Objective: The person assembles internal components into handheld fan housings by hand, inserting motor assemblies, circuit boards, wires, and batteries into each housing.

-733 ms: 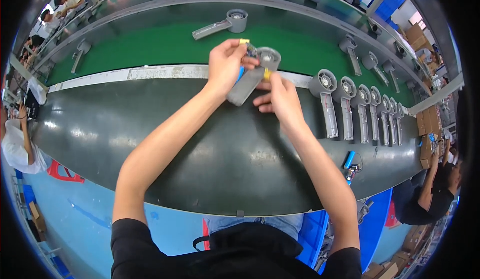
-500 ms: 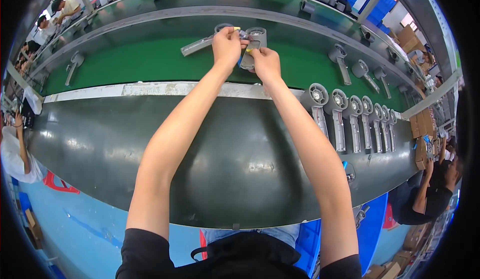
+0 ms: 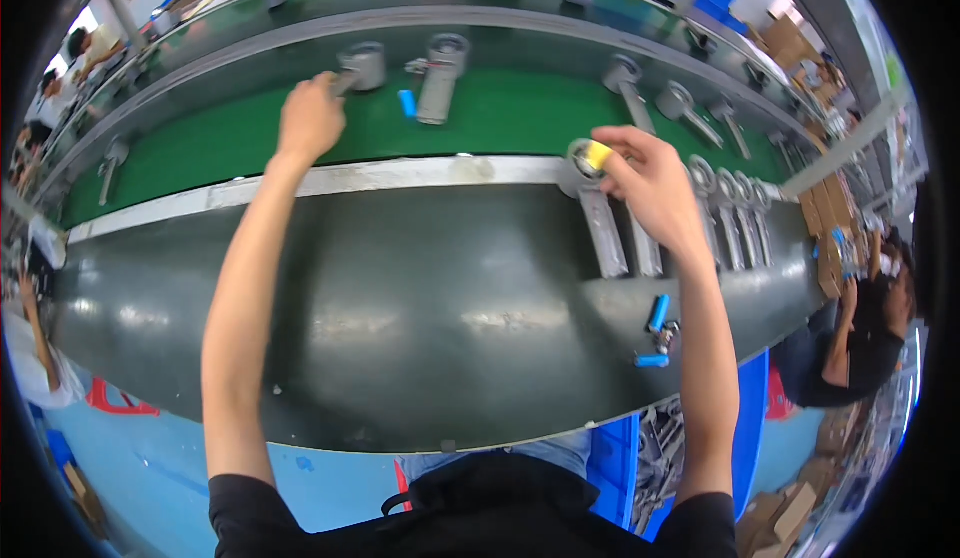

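Observation:
My left hand [image 3: 312, 118] is closed around the handle of a grey handheld fan [image 3: 365, 66] over the green belt, its round head pointing right. My right hand [image 3: 650, 180] pinches a small yellow piece [image 3: 597, 155] over the round head of another grey fan [image 3: 604, 230], which leads the row on the dark bench. What the yellow piece is, I cannot tell. Between my hands, a third fan [image 3: 437, 93] lies on the belt with small metal parts by its head and a blue cylindrical battery [image 3: 408, 104] beside it.
Several more grey fans [image 3: 735, 220] line up at the right of the bench [image 3: 440, 328]. Blue batteries [image 3: 652, 361] and small metal parts lie near its right front. A blue bin [image 3: 615, 463] of grey parts stands below. More fans [image 3: 688, 115] rest on the belt. People sit at both sides.
My hands have parted: the left went left to a fan, the right went right and nearer to the row. The fan they were at together now lies on the belt, untouched.

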A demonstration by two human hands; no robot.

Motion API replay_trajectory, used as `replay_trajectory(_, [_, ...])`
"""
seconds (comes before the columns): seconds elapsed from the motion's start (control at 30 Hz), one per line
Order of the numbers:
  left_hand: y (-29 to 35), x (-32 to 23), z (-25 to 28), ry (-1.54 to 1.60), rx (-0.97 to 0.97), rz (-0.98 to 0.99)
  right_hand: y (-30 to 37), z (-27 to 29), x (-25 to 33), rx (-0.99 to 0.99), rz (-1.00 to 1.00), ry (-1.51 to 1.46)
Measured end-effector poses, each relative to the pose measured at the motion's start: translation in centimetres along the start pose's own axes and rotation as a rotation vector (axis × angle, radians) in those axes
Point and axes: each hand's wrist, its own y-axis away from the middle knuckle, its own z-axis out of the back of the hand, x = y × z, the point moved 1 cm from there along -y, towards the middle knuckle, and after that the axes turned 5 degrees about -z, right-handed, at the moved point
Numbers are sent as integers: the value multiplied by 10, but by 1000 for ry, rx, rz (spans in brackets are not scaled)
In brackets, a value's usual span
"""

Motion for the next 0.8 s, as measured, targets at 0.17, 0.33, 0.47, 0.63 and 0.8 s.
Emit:
replay_trajectory(0.17, [68,-68,76,180,-61,-24,107,69,-57,-111,-171,-150])
replay_trajectory(0.33, [149,-159,108,406,249,-93,174,83,-108,-241,-265,86])
replay_trajectory(0.47, [188,-210,93,495,327,-62,183,60,-122,-316,-195,175])
replay_trajectory(0.63, [196,-234,86,540,367,-86,187,54,-142,-198,-228,-76])
replay_trajectory(0.8, [193,-240,93,520,429,-86,190,54,-139,-150,-274,-178])
